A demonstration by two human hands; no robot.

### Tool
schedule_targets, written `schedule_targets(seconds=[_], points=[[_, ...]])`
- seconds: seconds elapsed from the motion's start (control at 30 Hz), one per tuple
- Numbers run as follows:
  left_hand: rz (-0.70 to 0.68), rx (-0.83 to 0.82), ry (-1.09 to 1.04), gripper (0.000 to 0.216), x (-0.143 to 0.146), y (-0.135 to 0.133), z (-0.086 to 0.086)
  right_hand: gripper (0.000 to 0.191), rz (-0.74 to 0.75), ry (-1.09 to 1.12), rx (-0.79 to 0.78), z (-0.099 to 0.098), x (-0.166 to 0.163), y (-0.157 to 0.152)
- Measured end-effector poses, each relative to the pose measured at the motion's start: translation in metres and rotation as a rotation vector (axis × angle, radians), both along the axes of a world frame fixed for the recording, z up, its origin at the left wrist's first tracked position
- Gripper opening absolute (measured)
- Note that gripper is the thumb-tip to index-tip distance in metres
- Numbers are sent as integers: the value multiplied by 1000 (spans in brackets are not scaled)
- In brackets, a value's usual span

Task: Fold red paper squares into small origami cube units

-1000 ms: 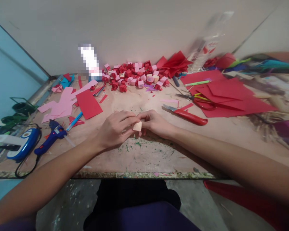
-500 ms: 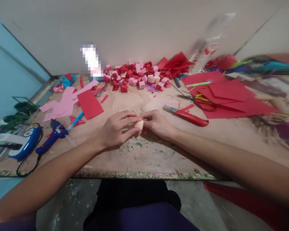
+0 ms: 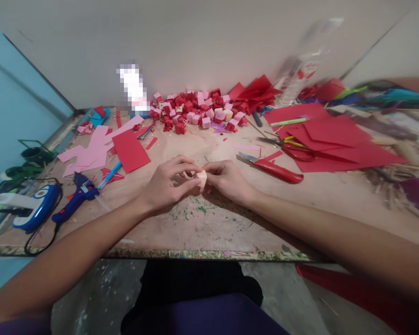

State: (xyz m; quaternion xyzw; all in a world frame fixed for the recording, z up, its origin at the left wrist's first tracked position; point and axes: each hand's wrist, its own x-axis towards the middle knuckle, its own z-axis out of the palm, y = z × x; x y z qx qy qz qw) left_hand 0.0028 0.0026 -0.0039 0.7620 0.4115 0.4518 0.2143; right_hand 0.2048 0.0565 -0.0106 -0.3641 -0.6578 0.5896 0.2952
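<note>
A small cream-coloured paper cube (image 3: 202, 178) is held between my two hands, just above the middle of the table (image 3: 209, 232). My left hand (image 3: 171, 184) pinches it from the left, thumb on its near side and fingers curled over the top. From the right, the fingers of my right hand (image 3: 228, 179) close on the same cube, hiding part of it. Bits of green scrap lie on the wood below. Further back is a heap of red and pink paper cubes (image 3: 195, 109).
Left stand a blue glue gun (image 3: 78, 195), a blue power socket (image 3: 40, 209), pink paper (image 3: 94, 146) and a red card (image 3: 131, 151). Right lie red-handled pliers (image 3: 275, 170), scissors (image 3: 296, 149) and red paper sheets (image 3: 349, 139). A clear plastic bottle (image 3: 300, 74) leans behind.
The cream cube has turned slightly between my fingers, and more of its faces show. My left fingers have shifted a little, opening a gap between thumb and forefinger.
</note>
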Motion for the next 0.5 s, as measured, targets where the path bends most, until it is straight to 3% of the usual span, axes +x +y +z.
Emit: schedule_targets(seconds=[0.33,0.5], points=[[21,-119,-124,18,1,1,1,14,-23,-1,-28,7,-2,-3],[-9,-212,-226,33,-2,6,-2,37,-136,143,-76,6,-2,-2]])
